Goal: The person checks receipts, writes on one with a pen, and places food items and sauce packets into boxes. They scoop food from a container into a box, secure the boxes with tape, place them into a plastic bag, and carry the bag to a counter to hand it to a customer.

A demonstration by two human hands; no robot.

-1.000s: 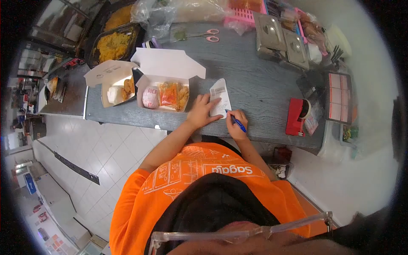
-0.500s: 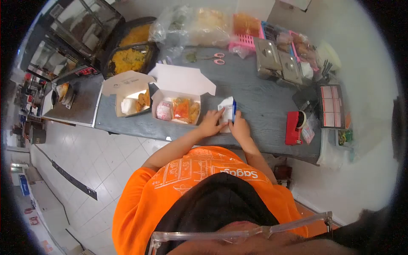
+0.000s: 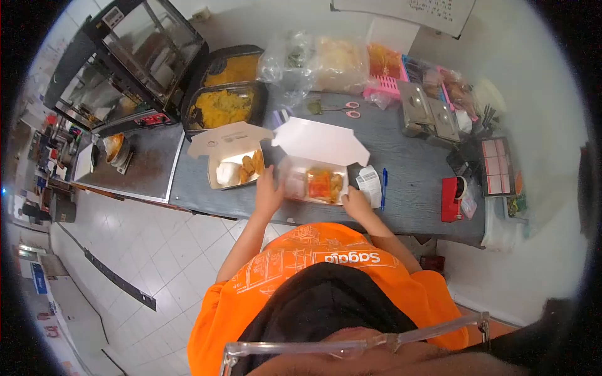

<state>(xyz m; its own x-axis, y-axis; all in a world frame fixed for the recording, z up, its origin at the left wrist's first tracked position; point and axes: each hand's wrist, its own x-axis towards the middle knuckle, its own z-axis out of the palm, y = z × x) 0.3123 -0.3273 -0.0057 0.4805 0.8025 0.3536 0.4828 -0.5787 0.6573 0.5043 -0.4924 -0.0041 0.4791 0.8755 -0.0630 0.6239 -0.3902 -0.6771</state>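
Takeout box (image 3: 316,183) sits mid-frame on the desk (image 3: 407,169), lid up, with left hand (image 3: 268,192) and right hand (image 3: 356,203) fingers clamped on its sides, so I'd keep it level so nothing slides.

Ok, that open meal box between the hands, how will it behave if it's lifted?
The meal box looks like thin card, so it likely sags when lifted by one side. It's full of food, so probably weighty. Its open lid may flop back.
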